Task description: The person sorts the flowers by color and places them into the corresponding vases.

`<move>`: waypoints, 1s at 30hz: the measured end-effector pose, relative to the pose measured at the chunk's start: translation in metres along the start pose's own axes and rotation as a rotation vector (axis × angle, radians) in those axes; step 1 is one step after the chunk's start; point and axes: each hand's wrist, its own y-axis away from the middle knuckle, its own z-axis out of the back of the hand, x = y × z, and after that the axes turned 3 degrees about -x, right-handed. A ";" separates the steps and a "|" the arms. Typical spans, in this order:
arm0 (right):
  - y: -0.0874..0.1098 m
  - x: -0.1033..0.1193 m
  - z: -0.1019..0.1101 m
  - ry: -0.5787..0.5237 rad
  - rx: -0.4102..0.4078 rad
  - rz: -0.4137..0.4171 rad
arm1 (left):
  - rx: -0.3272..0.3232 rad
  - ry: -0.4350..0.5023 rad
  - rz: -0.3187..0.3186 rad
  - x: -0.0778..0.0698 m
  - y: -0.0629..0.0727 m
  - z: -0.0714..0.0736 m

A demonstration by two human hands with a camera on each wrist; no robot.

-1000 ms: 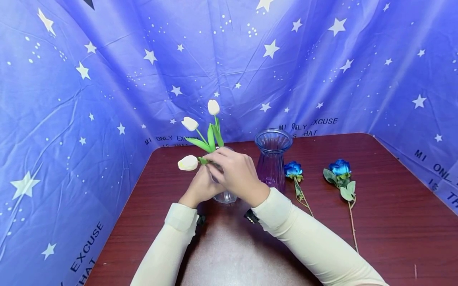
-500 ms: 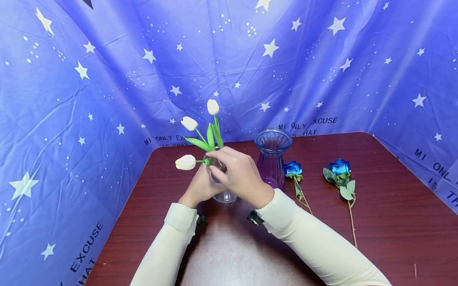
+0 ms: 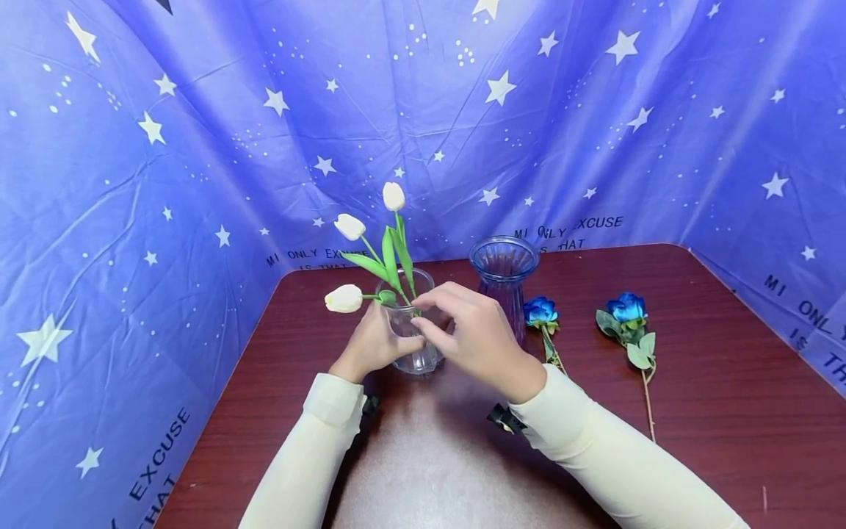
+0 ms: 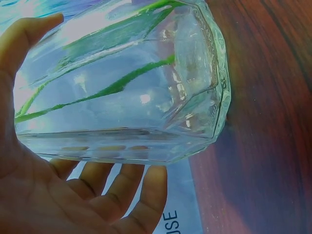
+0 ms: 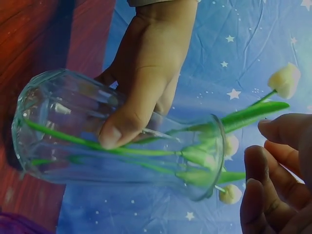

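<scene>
Gripping the clear glass vase point(image 3: 418, 360) with the left hand point(image 3: 373, 344): thumb on one side of the body, four fingers curved round the other, as the left wrist view shows. Vase upright, left of the middle of the dark red table point(image 3: 720, 397). Right hand point(image 3: 481, 332) just right of the vase mouth, fingers bent loosely, thumb and index tips a narrow gap apart; nothing held between them. Right wrist view puts its fingertips near the rim and a green leaf; contact with either cannot be told. Three white tulips point(image 3: 349, 227) in the vase: two blooms raised above the mouth on the far side, the third leaning out low to the left, above the left hand. Green stems run down inside the glass. Right of the clear vase, behind the right hand, a blue-purple vase point(image 3: 505, 286). Further right, two blue roses point(image 3: 624, 308) lie on the table, stems toward the near side. Starry blue cloth point(image 3: 410, 125) hangs at the far side, left and right.
</scene>
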 end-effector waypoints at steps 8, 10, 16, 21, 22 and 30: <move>0.012 -0.005 0.026 -0.017 0.016 -0.023 | -0.007 -0.020 0.068 0.000 0.000 -0.001; 0.013 -0.007 0.033 -0.012 0.012 -0.029 | -0.009 -0.018 0.084 0.001 0.000 -0.002; 0.012 -0.015 0.055 -0.013 -0.037 -0.050 | -0.029 -0.006 0.127 0.001 0.001 -0.003; 0.007 -0.022 0.073 0.024 -0.119 -0.097 | -0.040 0.000 0.148 0.001 0.003 -0.002; 0.007 -0.024 0.077 0.028 -0.137 -0.112 | -0.039 0.003 0.151 0.000 0.004 -0.001; -0.001 -0.032 0.102 0.033 -0.234 -0.209 | 0.002 -0.303 0.309 -0.022 0.015 0.012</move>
